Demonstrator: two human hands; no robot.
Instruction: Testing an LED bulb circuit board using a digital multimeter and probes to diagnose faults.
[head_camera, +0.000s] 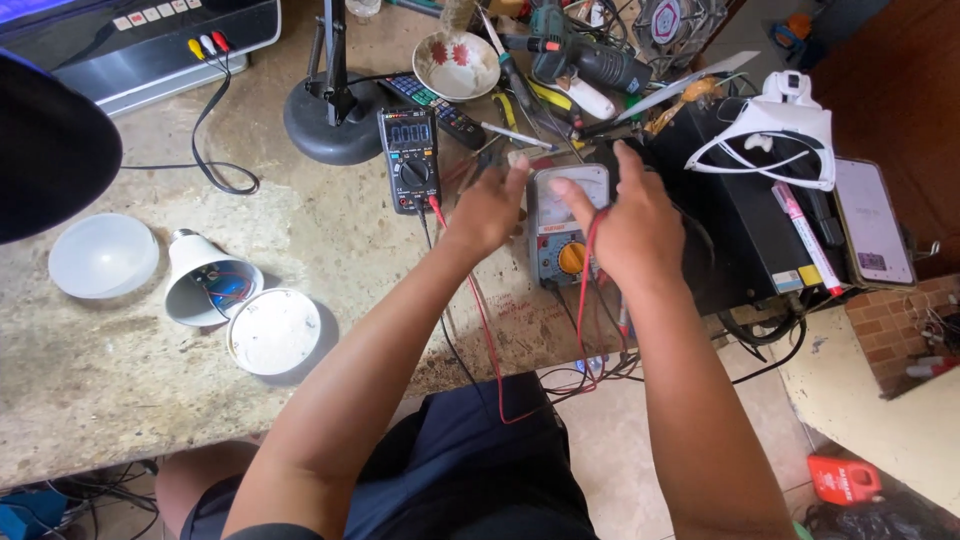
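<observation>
A grey analog multimeter (562, 232) with an orange dial lies near the bench's front edge. My left hand (487, 208) rests at its left side, thumb touching its upper corner. My right hand (628, 222) covers its right side, with the red test lead (483, 318) running under my fingers. A black digital multimeter (409, 158) lies just left of my left hand. Farther left sits an opened white lamp bulb body (208, 279) with wires inside, its round white plate (273, 331) and its dome cover (103, 256).
A black lamp base (332, 125) and a remote stand behind the meters. A bowl (456, 65), a drill and hand tools crowd the back. A black box (740, 225) with a white headset, a marker and a phone (872, 222) is on the right.
</observation>
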